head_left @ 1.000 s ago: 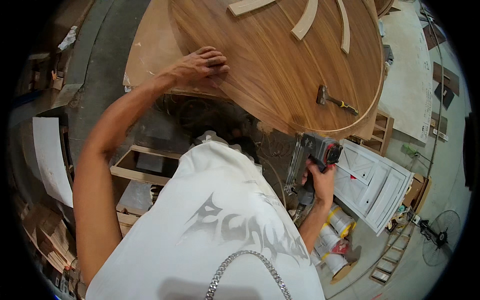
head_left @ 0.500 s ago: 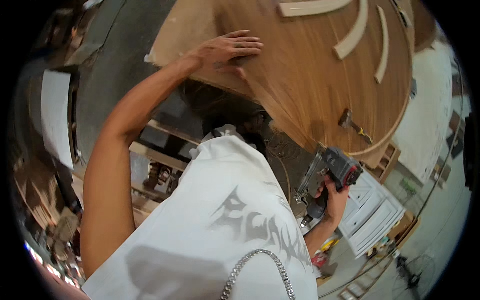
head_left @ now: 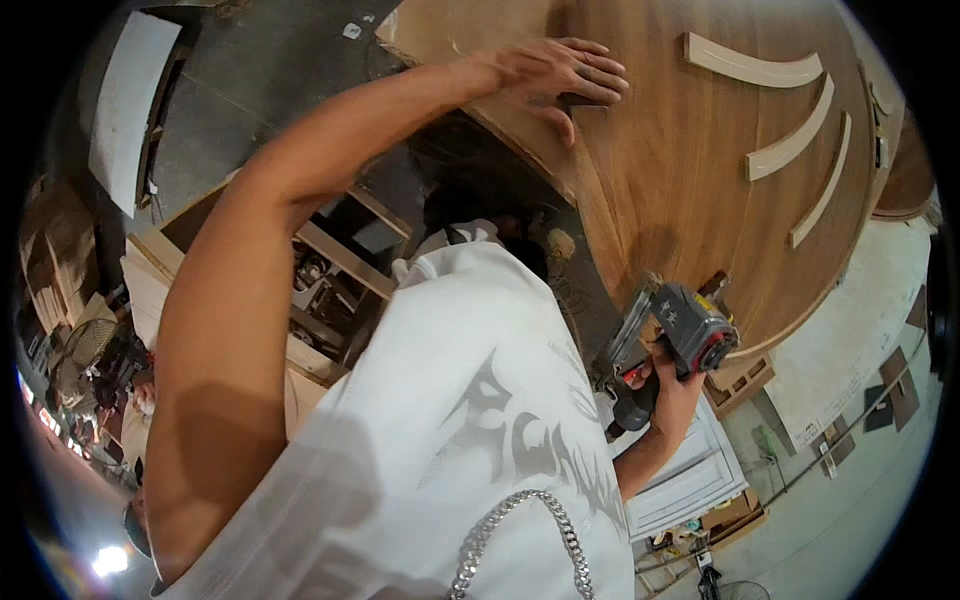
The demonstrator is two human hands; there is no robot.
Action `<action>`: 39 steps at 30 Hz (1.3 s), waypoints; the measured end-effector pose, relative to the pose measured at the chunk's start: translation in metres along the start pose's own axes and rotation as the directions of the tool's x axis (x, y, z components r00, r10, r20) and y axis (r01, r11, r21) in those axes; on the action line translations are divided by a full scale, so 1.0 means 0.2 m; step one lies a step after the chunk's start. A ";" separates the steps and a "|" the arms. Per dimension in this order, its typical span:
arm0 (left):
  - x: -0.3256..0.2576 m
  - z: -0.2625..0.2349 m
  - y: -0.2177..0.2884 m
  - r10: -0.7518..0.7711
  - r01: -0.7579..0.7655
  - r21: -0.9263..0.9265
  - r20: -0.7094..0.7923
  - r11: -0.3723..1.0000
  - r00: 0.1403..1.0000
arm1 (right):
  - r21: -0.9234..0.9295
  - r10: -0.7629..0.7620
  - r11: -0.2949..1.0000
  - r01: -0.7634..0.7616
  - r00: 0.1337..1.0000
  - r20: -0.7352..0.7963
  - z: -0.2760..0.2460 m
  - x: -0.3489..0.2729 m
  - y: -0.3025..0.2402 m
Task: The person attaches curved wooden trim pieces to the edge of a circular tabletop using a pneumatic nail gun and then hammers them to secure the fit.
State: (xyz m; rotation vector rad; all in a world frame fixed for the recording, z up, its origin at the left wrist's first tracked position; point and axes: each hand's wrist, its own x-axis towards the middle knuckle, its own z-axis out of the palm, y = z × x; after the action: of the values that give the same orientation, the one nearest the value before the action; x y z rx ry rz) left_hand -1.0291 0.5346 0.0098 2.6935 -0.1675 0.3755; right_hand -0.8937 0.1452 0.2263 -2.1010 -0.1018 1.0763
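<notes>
My left hand [head_left: 570, 82] lies on the large wood-grain panel [head_left: 690, 170], palm down with fingers stretched out, close to its left edge. My right hand [head_left: 672, 395] is wrapped round the handle of a grey and black nail gun [head_left: 690, 325]. The gun's nose is over the near edge of the panel; whether it touches the wood I cannot tell. Just behind the gun, a hammer [head_left: 716, 284] shows only in part. Farther up on the panel rest three pale curved wooden strips, among them a thick one [head_left: 752, 66], a middle one [head_left: 797, 135] and a thin one [head_left: 824, 185].
Below the panel on the right stands a white panelled door [head_left: 680, 485]. A large pale sheet [head_left: 850, 330] lies beyond the panel's right side. Wooden framing [head_left: 345, 255] is at my left, under my arm. A white board [head_left: 130, 110] stands at the far left.
The view has swung, so the panel and its strips sit farther right in it. The nail gun now covers much of the hammer. My left hand stays flat on the panel.
</notes>
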 end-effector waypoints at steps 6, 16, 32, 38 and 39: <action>-0.05 0.00 0.03 -0.013 0.012 0.041 0.037 0.999 0.999 | -0.025 -0.042 0.999 0.040 0.996 -0.079 0.03 -0.04 -0.04; -0.24 0.32 -0.13 0.049 -0.047 0.069 -0.036 0.997 0.998 | -0.003 -0.110 0.993 0.117 0.931 -0.348 0.06 -0.04 0.12; -0.11 0.36 -0.20 0.081 -0.078 0.044 -0.056 0.996 0.995 | 0.108 0.001 0.993 0.045 0.921 -0.391 0.09 -0.06 0.16; -0.08 0.30 -0.16 0.063 -0.061 0.055 -0.038 0.997 0.997 | 0.115 0.016 0.993 0.021 0.949 -0.315 0.10 -0.03 0.19; -0.08 0.30 -0.15 0.059 -0.057 0.056 -0.036 0.997 0.998 | 0.114 0.023 0.993 0.010 0.959 -0.283 0.11 -0.02 0.19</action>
State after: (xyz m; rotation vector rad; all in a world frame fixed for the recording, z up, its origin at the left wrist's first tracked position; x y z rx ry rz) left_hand -1.0255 0.5381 -0.0584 2.7383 -0.2278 0.4545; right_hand -0.9226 0.1299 0.1967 -2.1286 0.1052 0.7542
